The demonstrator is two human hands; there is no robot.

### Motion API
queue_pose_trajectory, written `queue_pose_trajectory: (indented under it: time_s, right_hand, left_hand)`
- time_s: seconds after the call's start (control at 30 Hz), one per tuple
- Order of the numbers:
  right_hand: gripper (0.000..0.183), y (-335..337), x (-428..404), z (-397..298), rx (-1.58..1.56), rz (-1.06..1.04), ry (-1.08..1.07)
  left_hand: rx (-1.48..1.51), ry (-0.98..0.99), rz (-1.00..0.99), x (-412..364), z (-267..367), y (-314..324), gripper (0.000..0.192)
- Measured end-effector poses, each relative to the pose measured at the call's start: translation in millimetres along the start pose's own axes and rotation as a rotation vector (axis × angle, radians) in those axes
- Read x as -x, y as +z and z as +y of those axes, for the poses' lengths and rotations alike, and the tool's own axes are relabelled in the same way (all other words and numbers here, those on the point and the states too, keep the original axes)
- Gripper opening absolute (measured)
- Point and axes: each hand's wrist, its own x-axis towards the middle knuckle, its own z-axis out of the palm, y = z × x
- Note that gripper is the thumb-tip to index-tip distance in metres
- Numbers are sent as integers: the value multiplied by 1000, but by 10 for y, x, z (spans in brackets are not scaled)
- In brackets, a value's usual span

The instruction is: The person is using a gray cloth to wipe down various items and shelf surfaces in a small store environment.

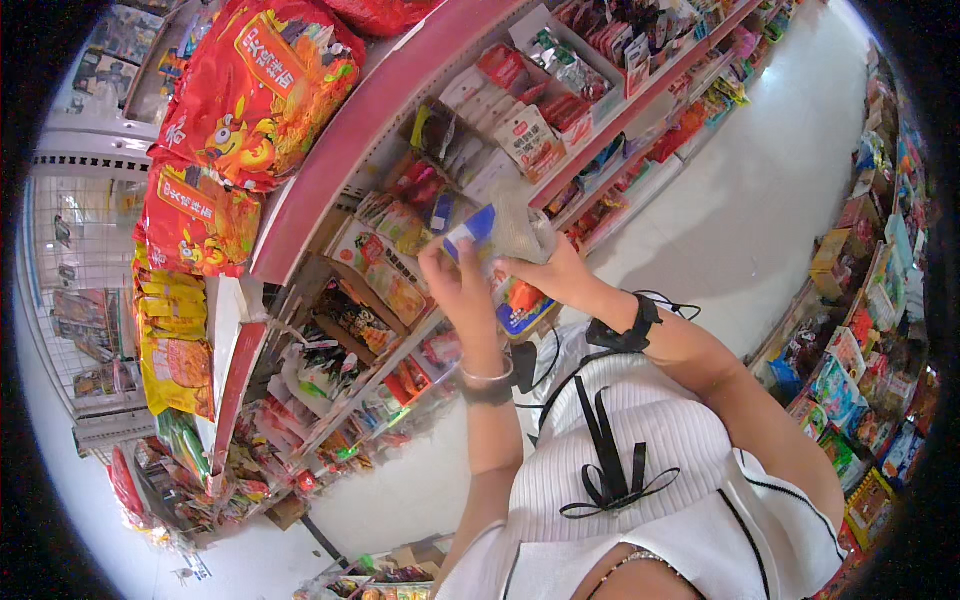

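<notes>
Near the middle of the view, my left hand (pixel 459 281) has its thumb and fingers pinched on a blue-and-white packet (pixel 474 229). Close beside it on the right, my right hand (pixel 551 271) grips a greyish-beige cloth (pixel 517 229), which looks knitted and is blurred. The cloth and the packet overlap, and whether they touch cannot be told. Just under my right hand shows a blue package with an orange-red food picture (pixel 523 304); the hand partly covers it, and what supports it is hidden. Both wrists wear dark straps.
A shelf with a red edge (pixel 442 67) runs diagonally behind my hands, bearing boxed snacks (pixel 529 139) and an open carton (pixel 352 319). Large red noodle bags (pixel 259 97) lie on the upper shelf at left. Another stocked shelf (pixel 832 375) lines the right, across the pale floor aisle (pixel 720 202).
</notes>
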Motion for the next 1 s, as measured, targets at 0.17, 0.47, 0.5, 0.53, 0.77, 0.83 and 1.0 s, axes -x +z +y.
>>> queue_pose_trajectory:
  time_s: [0.17, 0.47, 0.5, 0.53, 0.77, 0.83, 1.0]
  right_hand:
    - [37, -17, -2, -11, -75, 201, -8]
    - [47, -442, -39, -143, -85, 455, 150]
    - [51, -568, -60, -144, -75, 528, 168]
    - [58, -692, -126, -84, -185, 455, 27]
    - [60, -863, 102, -261, -622, 360, 15]
    - [60, -812, 204, -113, -463, 271, -24]
    - [68, -535, 168, -363, 898, 109, -514]
  left_hand:
    - [-181, -230, -175, 91, -119, -23, 27]
    - [-149, -173, -148, 130, -32, 139, 21]
    - [-82, -200, -119, 131, -8, 165, 20]
    - [-79, -197, -139, 123, -7, 164, 19]
    - [37, -179, -145, 123, -114, 311, 19]
    - [-21, -205, -179, 121, -148, 383, 24]
    - [465, -467, -425, 155, -404, 345, 30]
